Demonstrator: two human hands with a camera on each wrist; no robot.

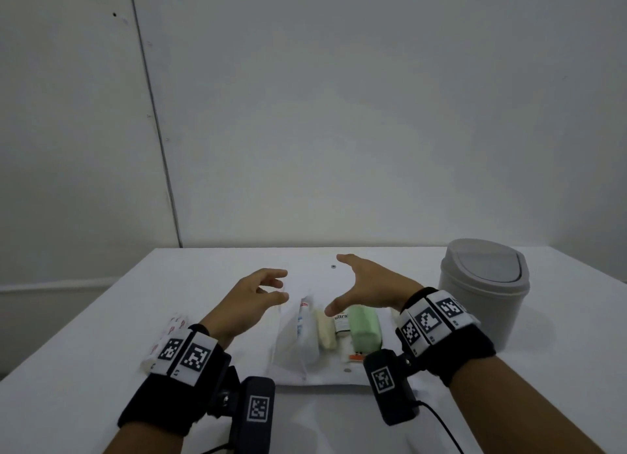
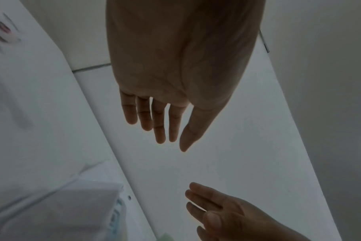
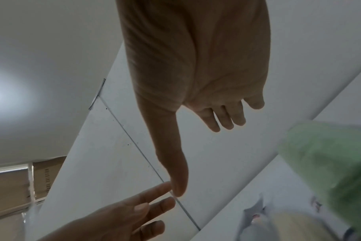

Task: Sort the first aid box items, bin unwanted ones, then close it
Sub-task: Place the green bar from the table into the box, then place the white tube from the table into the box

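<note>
Hovering over the open first aid box (image 1: 315, 374), both hands are empty and apart from each other. The left hand (image 1: 249, 302) hangs above the box's left side with its fingers loosely spread and gently bent, gripping nothing; the left wrist view shows them straight and slightly fanned. The right hand (image 1: 364, 289) is raised over the middle of the box, thumb stretched toward the left hand, fingers extended and splayed, nothing in its grasp either.

Down in the white box, items lie side by side: a white tube (image 1: 303, 321) with red and blue print, a cream roll (image 1: 326, 330), a small bottle (image 1: 341, 323) with a white label, and a pale green packet (image 1: 364, 328) on the right. An orange-marked piece (image 1: 356, 357) sits at the near edge.

On the white table (image 1: 101, 318), a red-printed white wrapper (image 1: 169, 331) lies left of the box, partly behind the left wristband. The grey swing-lid bin (image 1: 483, 287) stands at the right, lid shut.
</note>
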